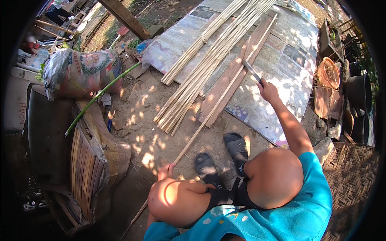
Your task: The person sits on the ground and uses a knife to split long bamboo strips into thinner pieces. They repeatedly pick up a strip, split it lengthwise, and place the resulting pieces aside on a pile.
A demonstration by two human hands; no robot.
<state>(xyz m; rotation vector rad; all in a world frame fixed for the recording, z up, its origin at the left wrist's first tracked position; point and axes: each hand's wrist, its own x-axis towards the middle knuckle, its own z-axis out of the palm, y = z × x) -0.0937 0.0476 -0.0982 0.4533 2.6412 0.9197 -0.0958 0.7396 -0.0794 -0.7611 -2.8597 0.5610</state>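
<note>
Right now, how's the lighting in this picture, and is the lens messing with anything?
Head view: sunlight dapples the ground and left knee; head view: bright glare washes out patches of the patterned sheet near the right hand and knife; head view: the fisheye lens leaves a curved black rim, cutting into the woven mat.

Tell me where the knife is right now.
In the head view, the knife is in the right hand, right of centre in the upper half, its blade at the long bamboo strip over the brown wooden plank.
</note>
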